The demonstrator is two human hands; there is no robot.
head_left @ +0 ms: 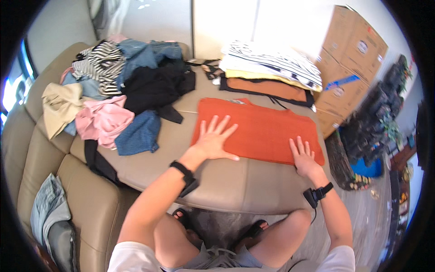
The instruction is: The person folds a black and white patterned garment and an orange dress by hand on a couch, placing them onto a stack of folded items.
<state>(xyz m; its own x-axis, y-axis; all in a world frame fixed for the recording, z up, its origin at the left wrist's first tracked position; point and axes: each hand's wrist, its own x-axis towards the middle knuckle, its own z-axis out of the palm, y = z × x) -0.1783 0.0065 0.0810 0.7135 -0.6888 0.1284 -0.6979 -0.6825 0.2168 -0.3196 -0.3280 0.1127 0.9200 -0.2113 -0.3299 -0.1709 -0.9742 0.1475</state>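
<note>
An orange-red knit top (267,129), folded into a wide rectangle, lies flat on the beige leather seat (217,181) in front of me. My left hand (212,139) rests on its left part with the fingers spread. My right hand (305,158) lies on its lower right corner, palm down, fingers stretched out. Neither hand grips anything. Just behind the top is a stack of folded clothes (272,65), with striped white pieces above a yellow one and a brown, black-edged one at the bottom.
A loose heap of clothes at left includes a pink garment (104,120), a black one (156,88) and jeans (140,133). Cardboard boxes (344,68) stand at the right beside a dark rock ornament (374,118). Grey garments (50,204) lie on the near left seat.
</note>
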